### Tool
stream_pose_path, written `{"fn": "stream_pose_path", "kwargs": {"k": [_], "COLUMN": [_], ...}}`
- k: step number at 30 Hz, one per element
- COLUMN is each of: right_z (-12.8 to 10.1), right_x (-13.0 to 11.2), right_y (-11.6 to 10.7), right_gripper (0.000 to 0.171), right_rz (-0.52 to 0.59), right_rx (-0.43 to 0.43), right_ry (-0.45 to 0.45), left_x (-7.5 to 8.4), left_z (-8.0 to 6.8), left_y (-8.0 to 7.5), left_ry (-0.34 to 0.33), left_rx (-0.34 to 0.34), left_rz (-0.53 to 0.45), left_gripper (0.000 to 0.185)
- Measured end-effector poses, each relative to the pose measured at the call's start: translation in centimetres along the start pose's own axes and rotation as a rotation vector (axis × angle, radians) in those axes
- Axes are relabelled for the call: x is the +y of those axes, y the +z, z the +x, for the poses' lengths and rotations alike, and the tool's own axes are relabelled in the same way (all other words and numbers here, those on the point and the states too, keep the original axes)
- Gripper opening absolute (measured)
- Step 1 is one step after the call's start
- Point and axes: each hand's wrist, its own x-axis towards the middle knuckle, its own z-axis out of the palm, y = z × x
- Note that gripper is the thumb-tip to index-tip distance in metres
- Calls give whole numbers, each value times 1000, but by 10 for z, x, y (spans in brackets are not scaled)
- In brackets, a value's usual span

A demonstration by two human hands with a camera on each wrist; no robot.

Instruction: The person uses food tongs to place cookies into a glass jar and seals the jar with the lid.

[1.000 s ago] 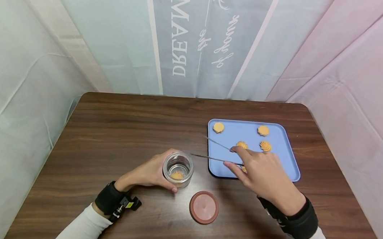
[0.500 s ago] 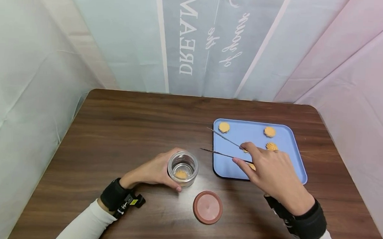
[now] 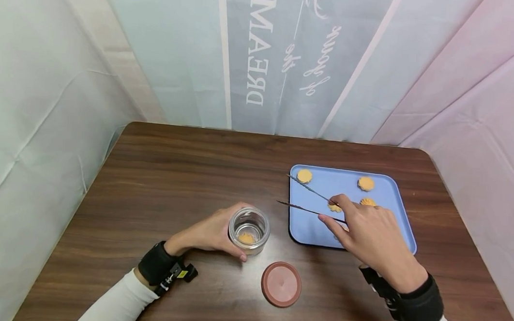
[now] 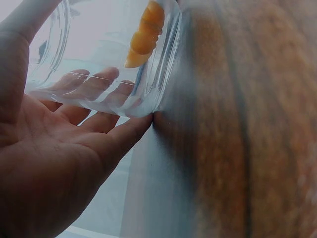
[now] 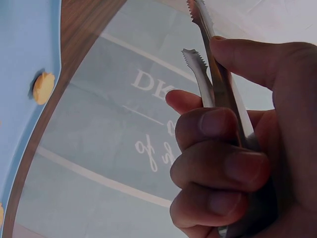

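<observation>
My left hand (image 3: 218, 231) holds a clear glass jar (image 3: 249, 231) that stands upright on the table, its mouth uncovered. At the bottom of the jar lie yellow cookies (image 4: 144, 34), stacked or overlapping. In my right hand (image 3: 372, 237) is a pair of metal tongs (image 5: 225, 91) with toothed tips. The tong arms are spread, with nothing between the tips, which point left over the near-left part of a blue tray (image 3: 310, 233). Several piped cookies (image 3: 366, 183) lie on that tray, some partly hidden by my right hand.
A reddish-brown round lid (image 3: 281, 284) lies flat on the table between the jar and my right forearm. The dark wood table (image 3: 186, 171) is bordered by hanging cloth (image 3: 182, 79) at the back and both sides.
My right hand has drawn the tongs slightly away from the jar, toward the tray. The left hand keeps its hold on the jar. The head view has shifted a little.
</observation>
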Motion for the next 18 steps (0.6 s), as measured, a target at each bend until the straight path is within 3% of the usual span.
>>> {"fn": "stream_pose_path", "kwargs": {"k": [11, 18], "right_z": [0, 2], "right_x": [12, 21], "right_y": [3, 6], "right_gripper": [41, 41], "right_rz": [-16, -9], "right_rx": [-65, -147], "right_ry": [77, 185], "left_x": [3, 5], "left_z": [-1, -1], "left_y": [-1, 0], "left_ry": [13, 25], "left_rx": [0, -9], "left_rz": [6, -12], "left_gripper": [96, 96]}}
